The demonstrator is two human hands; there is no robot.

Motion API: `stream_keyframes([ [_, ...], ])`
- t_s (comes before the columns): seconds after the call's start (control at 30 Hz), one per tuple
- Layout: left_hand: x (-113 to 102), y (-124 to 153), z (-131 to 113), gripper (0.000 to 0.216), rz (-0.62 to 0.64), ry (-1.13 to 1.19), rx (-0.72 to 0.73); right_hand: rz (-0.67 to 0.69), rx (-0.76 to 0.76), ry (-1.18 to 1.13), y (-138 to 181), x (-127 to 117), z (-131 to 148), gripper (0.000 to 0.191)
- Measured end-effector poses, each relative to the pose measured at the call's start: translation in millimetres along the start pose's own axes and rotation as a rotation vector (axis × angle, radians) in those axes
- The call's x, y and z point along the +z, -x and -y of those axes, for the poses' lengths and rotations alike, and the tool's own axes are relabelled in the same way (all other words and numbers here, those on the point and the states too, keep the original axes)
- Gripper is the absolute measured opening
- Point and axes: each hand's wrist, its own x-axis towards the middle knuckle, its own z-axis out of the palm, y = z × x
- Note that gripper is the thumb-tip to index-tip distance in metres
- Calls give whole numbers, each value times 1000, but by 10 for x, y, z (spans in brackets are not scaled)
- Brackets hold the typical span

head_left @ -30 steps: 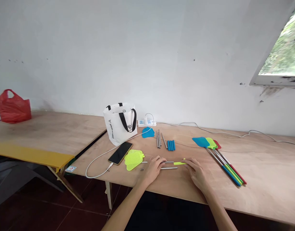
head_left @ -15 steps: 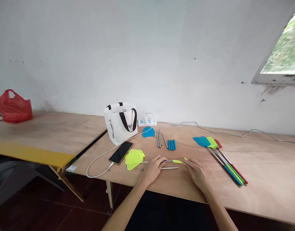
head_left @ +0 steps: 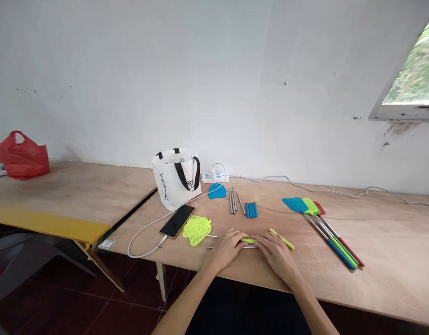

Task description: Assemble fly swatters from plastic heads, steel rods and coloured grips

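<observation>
My left hand (head_left: pixel 231 243) and my right hand (head_left: pixel 275 249) rest close together on the plywood table (head_left: pixel 375 274), near its front edge. Both have their fingers curled. A short yellow-green grip (head_left: pixel 249 240) shows between them, sitting on a thin metal rod (head_left: pixel 214 247) that sticks out left of my left hand. My right hand pinches the grip's right end. A second yellow-green grip (head_left: pixel 282 238) lies loose just right of my right hand. Yellow-green swatter heads (head_left: pixel 196 230) lie to the left of my left hand.
Behind the hands lie a blue swatter head (head_left: pixel 217 191), several metal rods (head_left: pixel 235 201) and blue grips (head_left: pixel 251 209). Assembled swatters (head_left: pixel 326 230) lie at the right. A phone (head_left: pixel 177 221) on a cable, a white bag (head_left: pixel 177 179), a power strip (head_left: pixel 216 177) and a red bag (head_left: pixel 22 160) stand left.
My hands have drawn closer together, and the yellow-green grip now sits between them on the rod. A second grip has come into view right of my right hand.
</observation>
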Motion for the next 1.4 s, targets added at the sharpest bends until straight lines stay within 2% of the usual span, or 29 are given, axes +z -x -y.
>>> stream_keyframes([
  [0.13,-22,-6,-21,17,-44,-70,-27,-67,112,71,28,29,-85,31],
  [0.3,-60,12,-56,28,12,-140,47,-154,168,166,84,70,-266,33],
  [0.37,-57,15,-57,24,9,-159,36,-190,201,223,128,57,-376,33],
  [0.47,-39,11,-41,14,-22,-197,-2,-175,297,308,210,1,-560,34],
  [0.6,-14,-3,-5,12,-37,-200,-17,-127,396,336,268,-64,-711,35],
  [0.73,-11,-21,8,10,-37,-152,-47,-119,327,173,230,-78,-704,33],
  [0.9,-32,-30,-16,12,-52,-119,-84,-23,182,-23,175,-61,-643,31],
  [1.2,-19,-21,7,15,-35,-103,-28,10,95,-13,174,-31,-605,33],
  [1.4,12,-27,56,14,-75,-26,-82,23,62,-11,154,-57,-534,32],
])
